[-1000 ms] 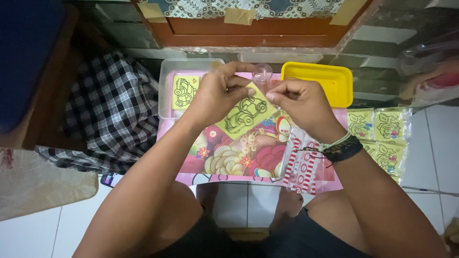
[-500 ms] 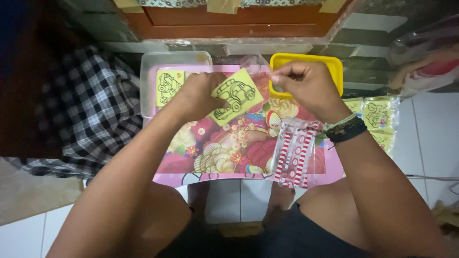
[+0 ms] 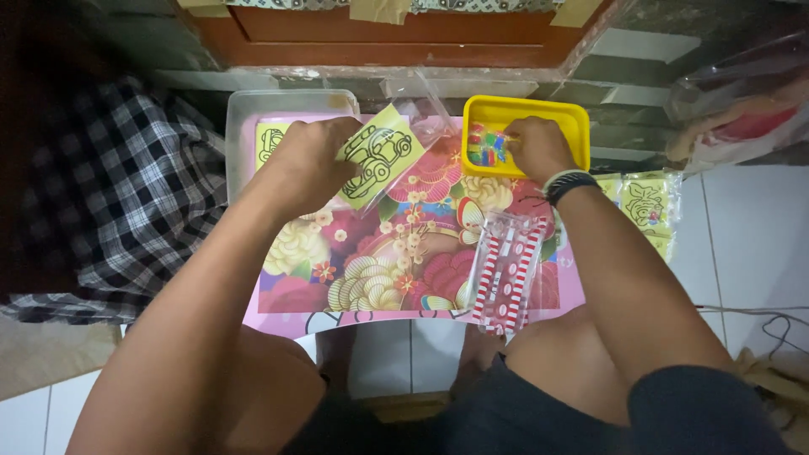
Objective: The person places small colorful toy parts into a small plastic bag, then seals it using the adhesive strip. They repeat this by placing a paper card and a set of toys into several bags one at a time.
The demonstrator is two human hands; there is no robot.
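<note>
My left hand (image 3: 308, 164) holds a yellow card (image 3: 377, 160) with a black car outline, tilted above the flowered pink table top (image 3: 396, 253). A clear plastic sleeve (image 3: 421, 105) lies just behind the card. My right hand (image 3: 535, 147), with a dark band at the wrist, reaches into a yellow tray (image 3: 527, 108). Its bent fingertips rest on a small bunch of coloured pieces (image 3: 484, 147). The fingers hide whether they grip any piece.
A clear plastic box (image 3: 286, 101) at the back left holds another yellow card (image 3: 268, 141). A red-and-white striped packet (image 3: 506, 270) lies near the table's front right. Bagged yellow cards (image 3: 645, 202) sit on the floor to the right, a checked cloth (image 3: 126, 185) to the left.
Both hands held the car card together a second ago. My right hand has let go and moved right into the yellow tray; my left hand keeps the card.
</note>
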